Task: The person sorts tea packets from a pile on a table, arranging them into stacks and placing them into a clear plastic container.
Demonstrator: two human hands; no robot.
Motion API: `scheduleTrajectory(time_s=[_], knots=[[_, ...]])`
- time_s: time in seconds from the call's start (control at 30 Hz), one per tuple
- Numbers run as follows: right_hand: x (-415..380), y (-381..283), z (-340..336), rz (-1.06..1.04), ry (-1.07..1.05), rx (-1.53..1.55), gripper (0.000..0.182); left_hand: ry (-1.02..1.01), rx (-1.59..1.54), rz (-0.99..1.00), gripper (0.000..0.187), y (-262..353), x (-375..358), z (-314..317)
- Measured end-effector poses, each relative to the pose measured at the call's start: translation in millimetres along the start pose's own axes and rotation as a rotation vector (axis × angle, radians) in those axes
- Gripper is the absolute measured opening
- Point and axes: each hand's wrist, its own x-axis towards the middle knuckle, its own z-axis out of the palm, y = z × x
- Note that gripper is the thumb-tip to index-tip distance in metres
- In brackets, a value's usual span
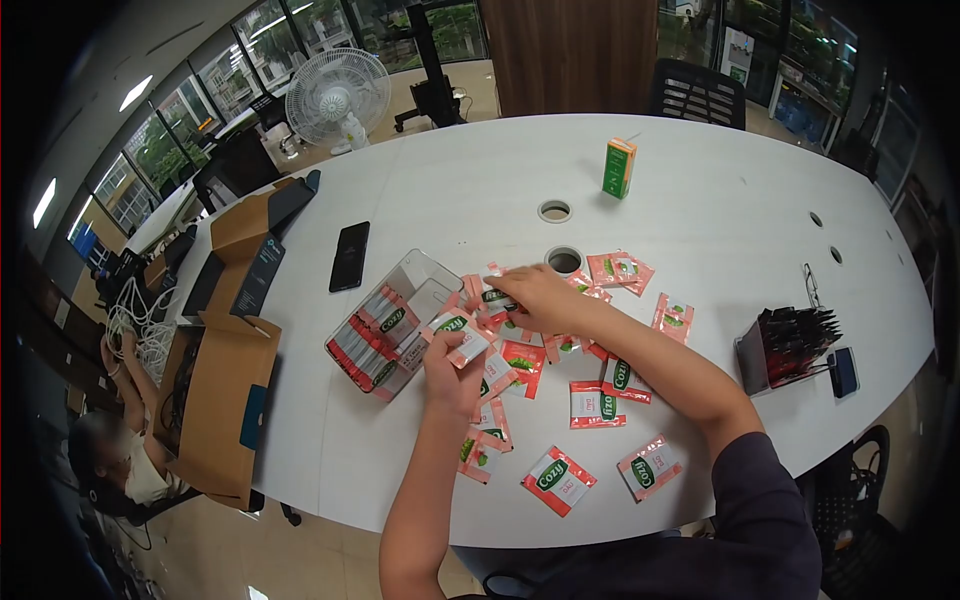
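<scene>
My left hand [452, 372] is closed on a pink and white Cozy sachet [462, 338], just right of a clear plastic box. Upright sachets fill the left part of that box [432, 268]; its right part shows fewer. Above and to the right, my right hand [530, 297] has its fingers closed at another sachet [494, 298] over the pile. Several loose sachets lie beneath and around both hands, with one [560, 481] and another [650, 468] apart near the table's front edge.
A black phone [350, 256] lies left of the box. Open cardboard boxes [225, 400] line the left edge, beside a seated person handling white cables. A green carton [619, 168] stands at the back. On the right are a holder of dark sticks [768, 360] and a tape roll [565, 260] sits mid-table.
</scene>
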Motion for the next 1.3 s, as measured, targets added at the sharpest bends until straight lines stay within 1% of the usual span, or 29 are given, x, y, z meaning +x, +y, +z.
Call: scheduleTrajectory(time_s=[0.1,0.13,0.2,0.23,0.3,0.33,0.4,0.43,0.47,0.5,0.53,0.57,0.6,0.63,0.67,0.7,0.73,0.77,0.8,0.83,0.87,0.9,0.93,0.97,1.07,1.13,1.23,1.3], knots=[[6,-17,-17,0.094,-0.169,-0.202,0.045,0.003,0.052,0.080,0.070,1,-1,-1],[7,-21,-20,0.113,-0.162,-0.225,0.041,0.006,0.065,0.104,0.071,2,-2,-1],[9,-30,-26,0.149,-0.147,-0.272,0.034,0.038,0.202,0.182,0.067,1,-4,3],[9,-35,-32,0.191,-0.074,-0.127,0.033,0.055,0.269,0.221,0.065,0,-5,5],[11,-48,-47,0.271,0.066,0.162,0.031,0.013,0.583,0.365,0.058,-6,-4,1],[11,-54,-52,0.286,0.056,0.320,0.031,-0.008,0.740,0.436,0.055,-10,-4,0],[9,-71,-55,0.321,0.039,0.636,0.031,-0.086,0.863,0.508,0.056,-18,-8,0],[7,-79,-55,0.314,0.058,0.661,0.030,-0.128,0.925,0.541,0.057,-22,-10,2],[6,-88,-54,0.307,0.077,0.687,0.030,-0.172,0.752,0.460,0.069,-26,-14,8],[5,-94,-55,0.299,0.098,0.712,0.030,-0.184,0.663,0.418,0.073,-26,-12,6],[6,-96,-58,0.336,0.028,0.792,0.037,-0.195,0.575,0.375,0.076,-24,-7,2],[6,-93,-54,0.341,0.054,0.920,0.039,-0.204,0.486,0.334,0.080,-23,-6,-2],[7,-85,-46,0.344,0.081,1.048,0.040,-0.113,0.313,0.212,0.078,-19,-8,0],[10,-79,-43,0.345,0.108,1.176,0.041,-0.127,0.258,0.199,0.074,-15,-7,-4],[11,-70,-50,0.345,0.062,1.109,0.050,-0.142,0.202,0.185,0.069,-10,-3,-10],[11,-59,-47,0.288,0.104,0.921,0.054,-0.158,0.147,0.171,0.065,-6,0,-12],[11,-43,-34,0.232,0.144,0.731,0.058,-0.104,0.105,0.141,0.052,-2,1,-8],[9,-26,-20,0.176,0.184,0.541,0.062,-0.091,0.088,0.130,0.050,-1,1,-6],[4,-13,-4,0.199,0.132,0.567,0.071,-0.078,0.072,0.118,0.049,0,1,-5],[-1,3,10,0.130,0.108,0.455,0.072,-0.067,0.057,0.108,0.048,2,1,-4],[-6,17,22,0.061,0.082,0.344,0.073,-0.029,0.005,0.083,0.051,2,1,-4],[-3,12,16,-0.006,0.054,0.234,0.074,-0.012,0.036,0.098,0.053,4,0,-1],[-5,10,7,0.022,-0.007,0.290,0.072,0.009,0.064,0.112,0.054,5,-2,3],[-5,5,0,0.038,-0.038,0.217,0.070,0.031,0.090,0.124,0.056,5,-4,5],[-2,-1,-6,0.069,-0.125,-0.031,0.060,-0.014,0.145,0.160,0.058,6,-1,2],[3,-2,-6,0.056,-0.181,-0.232,0.054,-0.008,0.238,0.233,0.057,7,-4,6],[6,-15,-25,0.119,-0.193,-0.208,0.052,0.007,0.426,0.368,0.056,6,-4,7],[1,-13,-24,0.027,-0.078,-0.137,0.052,0.004,0.517,0.438,0.055,4,-3,6]])
